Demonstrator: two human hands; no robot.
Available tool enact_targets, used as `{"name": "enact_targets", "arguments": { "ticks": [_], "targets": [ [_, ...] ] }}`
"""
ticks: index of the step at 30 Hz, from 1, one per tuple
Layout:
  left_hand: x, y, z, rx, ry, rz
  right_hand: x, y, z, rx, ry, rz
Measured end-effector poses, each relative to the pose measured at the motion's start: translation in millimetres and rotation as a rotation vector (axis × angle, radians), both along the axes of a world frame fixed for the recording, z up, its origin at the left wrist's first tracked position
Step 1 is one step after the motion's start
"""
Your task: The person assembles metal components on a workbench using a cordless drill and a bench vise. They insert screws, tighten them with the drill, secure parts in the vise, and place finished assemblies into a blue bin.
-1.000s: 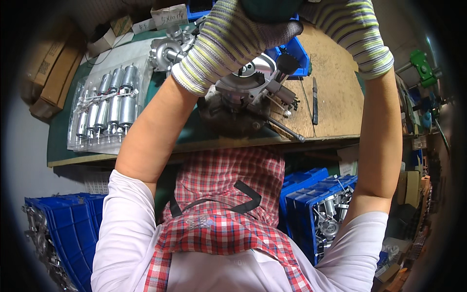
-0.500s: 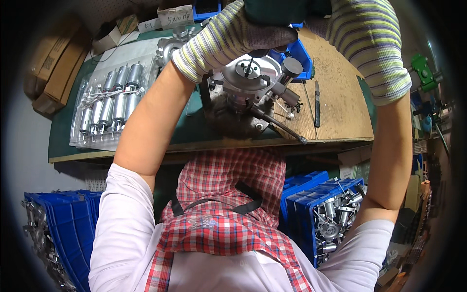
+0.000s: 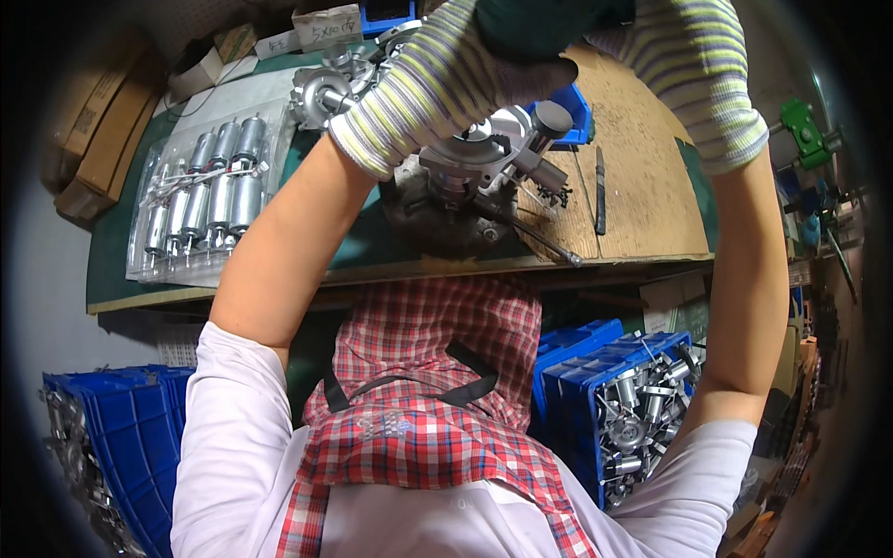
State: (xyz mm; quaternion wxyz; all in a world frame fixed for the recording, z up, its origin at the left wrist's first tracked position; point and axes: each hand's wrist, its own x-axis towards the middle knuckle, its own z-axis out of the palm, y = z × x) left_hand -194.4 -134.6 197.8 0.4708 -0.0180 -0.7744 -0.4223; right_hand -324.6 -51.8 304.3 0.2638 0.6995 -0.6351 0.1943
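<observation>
Both my hands wear striped knit gloves and meet at the top of the view. My left hand (image 3: 484,70) is closed around a dark green power screwdriver (image 3: 544,28), whose upper end is cut off by the frame. My right hand (image 3: 684,70) grips the same tool from the other side, its fingers partly hidden. Below my left hand sits a round silver metal housing (image 3: 474,167), with a cylindrical side piece (image 3: 551,118) and a rod handle (image 3: 539,240). It rests on a dark, greasy base (image 3: 433,228). My left glove covers part of the housing; the screwdriver's tip is hidden.
A black-handled knife (image 3: 600,200) and small black screws (image 3: 555,195) lie on the brown board (image 3: 651,186). A blue bin (image 3: 579,116) stands behind. Silver motors fill a plastic tray (image 3: 139,265) at left. Below are blue crates (image 3: 569,414) of metal parts.
My left glove now covers more of the housing, hiding the thin screwdriver bit that was visible at its hub. My right wrist has risen slightly. The whole view has shifted a little.
</observation>
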Motion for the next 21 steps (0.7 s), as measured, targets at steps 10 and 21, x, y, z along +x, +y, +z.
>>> {"name": "enact_targets", "arguments": {
  "ticks": [10,21],
  "targets": [
    [1.4,-10.3,-11.6,-0.064,-0.167,0.17,-17.9,-8.9,-14.8,-0.386,0.261,0.331],
    [-7.3,6.8,-19.3,0.036,-0.043,0.402,-33.8,-23.6,-11.1,-0.251,-0.042,0.392]
  ]
}}
